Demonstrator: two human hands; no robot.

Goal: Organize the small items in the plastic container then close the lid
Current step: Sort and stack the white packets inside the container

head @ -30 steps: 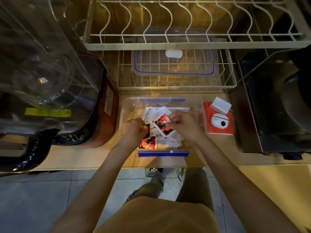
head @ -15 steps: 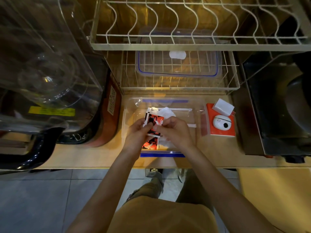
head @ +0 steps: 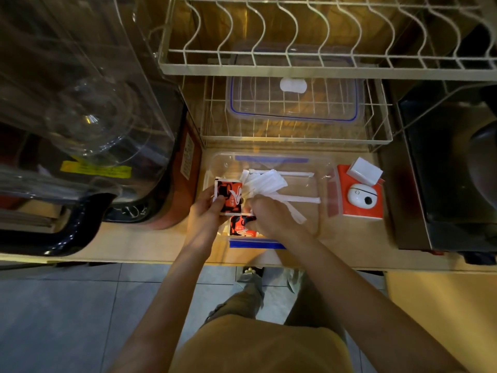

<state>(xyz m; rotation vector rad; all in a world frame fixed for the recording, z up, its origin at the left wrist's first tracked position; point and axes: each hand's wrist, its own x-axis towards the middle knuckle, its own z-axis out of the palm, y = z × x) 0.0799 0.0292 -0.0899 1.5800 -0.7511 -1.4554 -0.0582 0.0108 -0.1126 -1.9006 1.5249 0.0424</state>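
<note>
Head view: in the clear plastic container (head: 317,168) we see our left hand (head: 205,211) pinching a red-black sachet (head: 230,196); our right hand's (head: 271,215) grip closes on another sachet (head: 240,227).

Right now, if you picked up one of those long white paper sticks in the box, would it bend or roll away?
The white paper-wrapped sticks look thin and flat, so probably light and bendy. They lie fanned in the clear plastic container, so rolling seems unlikely.

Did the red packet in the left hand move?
Yes. The red packet shifted toward the left wall of the clear container, held by the left hand.
</note>
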